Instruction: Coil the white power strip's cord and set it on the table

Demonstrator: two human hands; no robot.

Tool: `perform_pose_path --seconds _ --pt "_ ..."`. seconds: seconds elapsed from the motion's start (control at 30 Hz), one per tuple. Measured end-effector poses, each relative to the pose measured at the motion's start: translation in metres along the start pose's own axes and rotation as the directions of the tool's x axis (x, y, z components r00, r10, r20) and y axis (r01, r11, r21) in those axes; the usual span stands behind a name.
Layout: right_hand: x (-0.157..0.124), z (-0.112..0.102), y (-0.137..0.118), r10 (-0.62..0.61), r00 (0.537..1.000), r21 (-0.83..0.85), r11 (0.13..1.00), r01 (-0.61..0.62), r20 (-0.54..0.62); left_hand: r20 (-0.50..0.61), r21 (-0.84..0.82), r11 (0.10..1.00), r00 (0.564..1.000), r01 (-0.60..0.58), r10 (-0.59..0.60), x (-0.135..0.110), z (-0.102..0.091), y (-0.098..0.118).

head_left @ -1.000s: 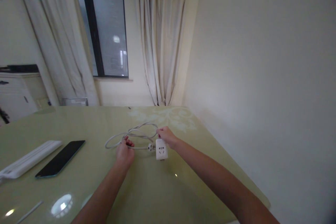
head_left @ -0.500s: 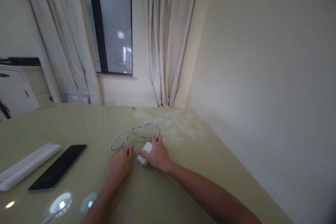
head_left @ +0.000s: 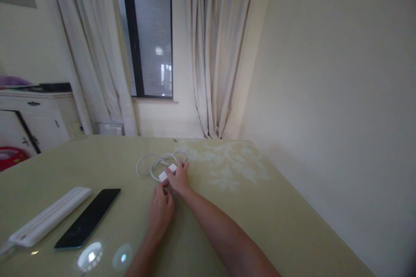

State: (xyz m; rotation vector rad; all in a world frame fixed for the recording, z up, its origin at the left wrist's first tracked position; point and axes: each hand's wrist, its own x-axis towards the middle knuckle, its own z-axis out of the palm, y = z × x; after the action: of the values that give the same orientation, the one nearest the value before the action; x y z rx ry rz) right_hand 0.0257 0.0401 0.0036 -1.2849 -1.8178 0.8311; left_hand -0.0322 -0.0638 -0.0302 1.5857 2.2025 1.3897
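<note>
A small white socket block (head_left: 166,172) lies on the yellow-green table (head_left: 227,207), joined to a white cord (head_left: 147,162) looped just behind it. My right hand (head_left: 179,180) rests on the block with its fingers curled over its near side. My left hand (head_left: 160,212) lies just behind the right hand, palm down, its fingertips close to the block's near end; nothing shows in its grasp.
A black phone (head_left: 87,217) and a long white power strip (head_left: 48,216) lie at the table's left. A white cabinet (head_left: 32,117) stands far left, a curtained window (head_left: 151,34) behind, and a bare wall (head_left: 341,95) runs along the table's right edge.
The block went from held upright in my right hand to lying on the table under it. My left hand let go of the cord and drew back. The view shifted right.
</note>
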Motion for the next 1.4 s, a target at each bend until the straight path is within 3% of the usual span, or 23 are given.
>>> perform_pose_path --seconds 0.13,0.3,0.4,0.47,0.63,0.87,1.13,1.4 --pt "-0.022 -0.031 0.028 -0.054 0.998 0.036 0.998 0.052 0.041 0.0 -0.011 1.0 1.0 -0.013 0.013 0.0 -0.001 0.004" --pt "-0.103 -0.088 0.069 -0.086 0.992 0.106 0.99 0.096 -0.088 0.144 -0.041 0.994 0.984 -0.099 0.104 -0.013 0.0 0.028" --pt "-0.142 -0.113 0.072 -0.113 0.986 0.099 0.987 0.125 -0.121 0.254 -0.061 0.986 0.952 -0.157 0.168 -0.03 0.005 0.046" --pt "-0.154 -0.121 0.067 -0.124 0.984 0.061 0.989 0.132 -0.13 0.328 -0.079 0.977 0.92 -0.199 0.214 -0.042 0.009 0.057" --pt "-0.151 -0.123 0.064 -0.163 0.981 -0.006 0.987 0.163 -0.104 0.469 -0.125 0.952 0.829 -0.279 0.305 -0.066 0.015 0.073" --pt "-0.148 -0.123 0.073 -0.176 0.981 -0.041 0.984 0.174 -0.079 0.588 -0.083 0.983 0.788 -0.165 0.182 -0.07 0.029 0.065" --pt "-0.15 -0.128 0.074 -0.047 0.998 -0.062 0.997 0.044 -0.041 0.542 -0.197 0.971 0.811 -0.133 0.221 -0.069 0.048 0.047" --pt "-0.151 -0.135 0.063 -0.044 0.999 -0.088 0.995 0.044 0.006 0.46 -0.223 0.957 0.845 -0.187 0.272 -0.06 0.032 0.043"
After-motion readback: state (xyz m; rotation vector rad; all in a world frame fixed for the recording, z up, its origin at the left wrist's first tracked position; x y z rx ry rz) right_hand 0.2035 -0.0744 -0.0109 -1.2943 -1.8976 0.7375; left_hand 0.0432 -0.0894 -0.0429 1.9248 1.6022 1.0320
